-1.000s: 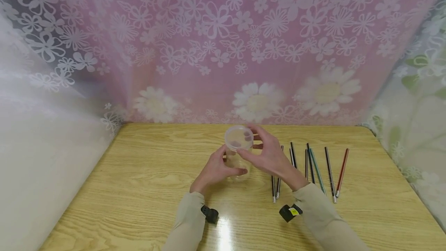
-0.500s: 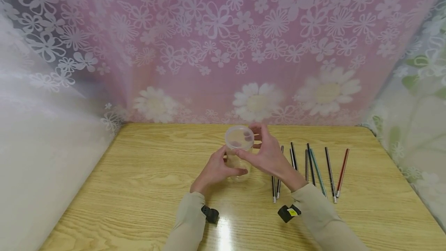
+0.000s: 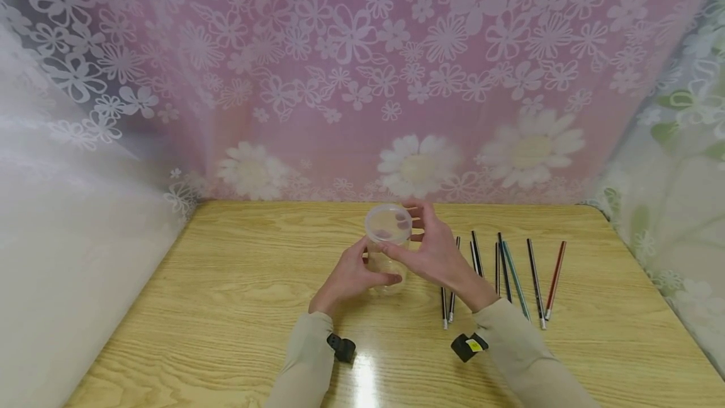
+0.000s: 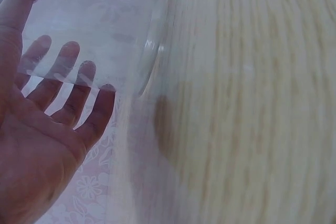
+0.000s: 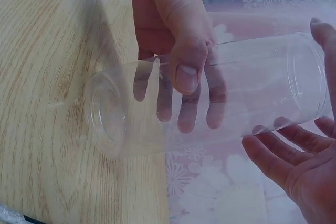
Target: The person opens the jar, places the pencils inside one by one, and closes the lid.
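Note:
A clear plastic jar (image 3: 387, 263) stands upright near the middle of the table, topped by a round translucent rim. Low on its body, my left hand (image 3: 352, 272) grips it, thumb across the near side and fingers curved behind. The right wrist view shows those fingers of the left hand (image 5: 173, 19) through the wall of the jar (image 5: 252, 77). My right hand (image 3: 436, 249) holds the top from the right, thumb at the near side of the rim and fingers at the far side. Nothing shows inside the jar.
Several pencils lie to the right of the jar on the wooden table (image 3: 243, 307), among them a black pencil (image 3: 535, 279), a teal pencil (image 3: 516, 279) and a red pencil (image 3: 557, 279). My right forearm crosses over some of them. A pink floral curtain (image 3: 317, 112) hangs behind the table.
The right thumb has shifted slightly left along the near side of the rim, and the right wrist has turned a little. The jar and the left hand stay in place.

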Available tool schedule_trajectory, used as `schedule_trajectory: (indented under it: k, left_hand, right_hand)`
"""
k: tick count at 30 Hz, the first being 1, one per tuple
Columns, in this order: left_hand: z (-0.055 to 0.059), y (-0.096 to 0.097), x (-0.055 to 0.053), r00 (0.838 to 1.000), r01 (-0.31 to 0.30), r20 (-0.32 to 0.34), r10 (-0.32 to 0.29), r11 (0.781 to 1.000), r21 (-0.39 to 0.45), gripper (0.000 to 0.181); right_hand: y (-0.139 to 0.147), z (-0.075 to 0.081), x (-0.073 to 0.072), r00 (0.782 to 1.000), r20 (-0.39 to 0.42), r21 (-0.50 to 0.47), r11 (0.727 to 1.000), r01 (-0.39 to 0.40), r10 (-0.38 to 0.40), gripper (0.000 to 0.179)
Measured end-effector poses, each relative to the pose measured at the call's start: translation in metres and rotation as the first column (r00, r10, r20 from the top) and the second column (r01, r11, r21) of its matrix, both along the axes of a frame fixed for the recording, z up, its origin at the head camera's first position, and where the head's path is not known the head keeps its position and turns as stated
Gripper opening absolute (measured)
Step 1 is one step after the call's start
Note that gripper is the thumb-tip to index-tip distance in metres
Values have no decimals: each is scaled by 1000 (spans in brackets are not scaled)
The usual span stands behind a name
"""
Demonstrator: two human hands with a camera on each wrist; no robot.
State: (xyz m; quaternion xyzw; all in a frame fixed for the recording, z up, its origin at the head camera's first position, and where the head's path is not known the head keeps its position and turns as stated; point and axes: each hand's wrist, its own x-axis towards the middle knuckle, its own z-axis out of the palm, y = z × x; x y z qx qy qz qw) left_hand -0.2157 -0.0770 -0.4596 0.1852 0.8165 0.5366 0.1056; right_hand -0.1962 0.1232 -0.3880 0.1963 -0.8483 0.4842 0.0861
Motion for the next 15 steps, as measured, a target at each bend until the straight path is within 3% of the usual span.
schedule_trajectory:
  k: [8,15]
  left_hand:
    - [0,0,0,1000,-2,-6,2,1000,-6,78]
    - [2,0,0,1000,8,0,-8,1000,-3,79]
  right_hand:
    - [2,1,-1,998,-45,-10,999,-39,39,66]
    - [2,2,0,998,-48,-2,999,-39,39,75]
